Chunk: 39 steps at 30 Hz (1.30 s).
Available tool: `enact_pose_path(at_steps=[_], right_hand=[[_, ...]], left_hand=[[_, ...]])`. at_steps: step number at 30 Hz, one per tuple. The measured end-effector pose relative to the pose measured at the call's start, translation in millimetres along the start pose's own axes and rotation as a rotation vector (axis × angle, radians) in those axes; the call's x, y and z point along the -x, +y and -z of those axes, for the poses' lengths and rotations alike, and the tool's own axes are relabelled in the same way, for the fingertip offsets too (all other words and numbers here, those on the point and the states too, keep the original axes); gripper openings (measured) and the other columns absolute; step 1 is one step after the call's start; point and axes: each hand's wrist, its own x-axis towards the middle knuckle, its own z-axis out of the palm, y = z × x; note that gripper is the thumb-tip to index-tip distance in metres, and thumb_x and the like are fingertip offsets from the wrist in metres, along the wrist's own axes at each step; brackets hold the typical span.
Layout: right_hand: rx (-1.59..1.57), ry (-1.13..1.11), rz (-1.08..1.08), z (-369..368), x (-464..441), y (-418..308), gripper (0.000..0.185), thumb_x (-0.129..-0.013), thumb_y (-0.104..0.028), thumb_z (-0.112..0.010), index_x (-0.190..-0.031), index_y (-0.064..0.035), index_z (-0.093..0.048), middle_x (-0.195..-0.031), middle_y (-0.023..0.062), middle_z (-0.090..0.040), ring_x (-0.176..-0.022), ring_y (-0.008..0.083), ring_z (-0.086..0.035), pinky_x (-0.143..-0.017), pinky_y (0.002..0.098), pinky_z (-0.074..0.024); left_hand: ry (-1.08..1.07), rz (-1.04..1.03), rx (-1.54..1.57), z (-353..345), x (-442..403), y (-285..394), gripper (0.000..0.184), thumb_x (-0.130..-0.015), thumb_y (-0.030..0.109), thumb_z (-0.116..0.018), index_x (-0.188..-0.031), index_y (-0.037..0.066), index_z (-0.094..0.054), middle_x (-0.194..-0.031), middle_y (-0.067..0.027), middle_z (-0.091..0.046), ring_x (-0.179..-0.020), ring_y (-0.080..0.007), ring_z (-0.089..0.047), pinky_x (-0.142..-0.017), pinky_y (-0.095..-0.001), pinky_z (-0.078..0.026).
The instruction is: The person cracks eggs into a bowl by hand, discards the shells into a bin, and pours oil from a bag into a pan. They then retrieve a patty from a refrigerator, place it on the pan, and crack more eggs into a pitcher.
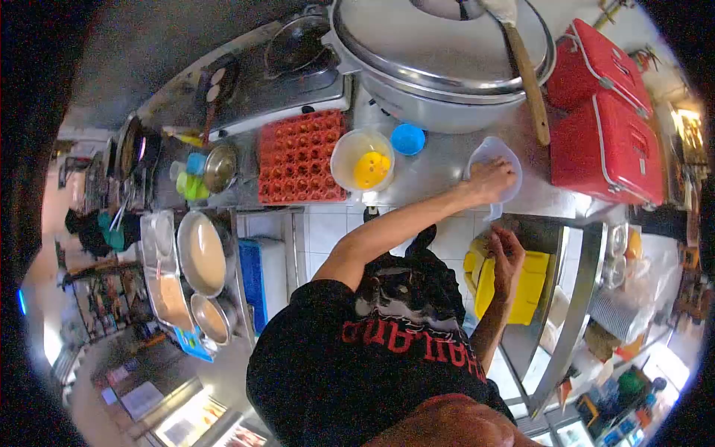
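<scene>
My left hand [491,181] reaches across to a translucent plastic jug [488,149] at the counter's front edge. Its fingers are closed over the jug's opening, and what they hold, if anything, is hidden. Just below the jug's handle [494,213], my right hand [508,253] hangs in front of the counter, fingers loosely bent and apart. Nothing shows in it. To the left, a clear tub [343,165] holds several egg yolks [372,170]. Beside that tub is a small blue cup [407,138]. A red egg tray [302,158] lies farther left.
A large lidded pot [447,97] stands behind, with a wooden-handled utensil [530,86] across it. Red cool boxes [611,145] flank it on the right. A stove [298,82] is at back left, bowls of batter [206,257] at left. Below the counter is a yellow bin [525,287].
</scene>
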Motion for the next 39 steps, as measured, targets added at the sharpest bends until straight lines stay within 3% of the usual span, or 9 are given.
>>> enact_pose_path(at_steps=[10,11,16,18,20,22,24,30,39], right_hand=[[-0.064,-0.074,-0.073,-6,10,26,0.026,-0.088,-0.016,-0.067,-0.109,-0.0009,-0.065,-0.089,0.0065,-0.069,-0.071,0.0114,-0.060,-0.060,0.0233,-0.0441],[-0.064,-0.101,-0.078,-11,11,28,0.026,-0.088,-0.016,-0.067,-0.109,-0.0011,-0.065,-0.089,0.0064,-0.069,-0.071,0.0115,-0.060,-0.060,0.0233,-0.0445],[0.009,-0.265,-0.097,-54,9,44,0.022,-0.091,-0.015,-0.064,-0.109,-0.0028,-0.065,-0.088,0.0051,-0.068,-0.076,0.0109,-0.061,-0.063,0.0234,-0.0458],[0.068,-0.383,-0.109,-85,10,32,0.022,-0.091,-0.014,-0.063,-0.110,-0.0035,-0.065,-0.089,0.0041,-0.067,-0.079,0.0108,-0.062,-0.064,0.0235,-0.0467],[0.039,-0.479,0.126,-119,4,66,0.021,-0.090,-0.012,-0.063,-0.110,-0.0026,-0.064,-0.092,0.0029,-0.066,-0.081,0.0089,-0.060,-0.067,0.0231,-0.0473],[-0.084,-0.587,0.111,-156,4,73,0.024,-0.087,-0.013,-0.065,-0.110,-0.0068,-0.067,-0.093,0.0054,-0.069,-0.085,0.0174,-0.064,-0.078,0.0308,-0.0517],[0.186,-0.603,0.303,-194,7,71,0.027,-0.086,-0.018,-0.067,-0.110,-0.0058,-0.065,-0.097,0.0105,-0.069,-0.089,0.0174,-0.065,-0.079,0.0329,-0.0518],[0.078,-0.628,0.223,-265,52,67,0.023,-0.086,-0.019,-0.069,-0.103,-0.0046,-0.065,-0.093,0.0121,-0.070,-0.084,0.0172,-0.065,-0.076,0.0345,-0.0518],[0.173,-0.606,-0.091,-244,81,73,0.033,-0.086,-0.016,-0.065,-0.116,-0.0031,-0.062,-0.094,0.0067,-0.070,-0.078,0.0142,-0.063,-0.065,0.0299,-0.0518]], left_hand=[[0.548,0.139,0.198,132,110,52,0.034,-0.078,0.009,-0.070,-0.111,0.007,-0.064,-0.114,-0.0113,-0.062,-0.104,-0.0320,-0.059,-0.094,-0.0440,-0.045],[0.679,0.229,0.063,155,141,48,0.029,-0.072,0.005,-0.072,-0.100,0.008,-0.066,-0.097,-0.0103,-0.066,-0.093,-0.0304,-0.061,-0.087,-0.0417,-0.046],[1.094,0.876,-0.388,246,322,-39,0.038,-0.080,0.014,-0.064,-0.114,-0.004,-0.060,-0.111,-0.0188,-0.062,-0.105,-0.0347,-0.056,-0.095,-0.0417,-0.042],[0.991,1.100,-0.736,227,433,-115,0.054,-0.081,0.025,-0.068,-0.122,-0.007,-0.055,-0.120,-0.0226,-0.059,-0.116,-0.0376,-0.053,-0.101,-0.0432,-0.039],[0.828,1.409,-0.584,224,494,-155,0.073,-0.080,0.037,-0.073,-0.128,-0.012,-0.048,-0.123,-0.0254,-0.059,-0.117,-0.0412,-0.055,-0.100,-0.0436,-0.043],[0.842,1.363,0.229,220,545,-206,0.062,-0.084,0.020,-0.073,-0.130,-0.011,-0.046,-0.120,-0.0199,-0.062,-0.103,-0.0270,-0.063,-0.090,-0.0359,-0.050],[0.895,1.004,0.414,203,582,-239,0.055,-0.084,0.014,-0.073,-0.126,-0.012,-0.049,-0.110,-0.0170,-0.066,-0.094,-0.0230,-0.064,-0.084,-0.0380,-0.052],[1.181,1.318,1.016,262,510,-173,0.037,-0.075,0.007,-0.075,-0.108,0.001,-0.061,-0.099,-0.0096,-0.067,-0.080,-0.0207,-0.064,-0.065,-0.0306,-0.053],[1.345,0.930,0.767,318,484,-154,0.024,-0.083,0.006,-0.062,-0.105,0.007,-0.052,-0.101,-0.0050,-0.057,-0.094,-0.0168,-0.058,-0.073,-0.0323,-0.053]])
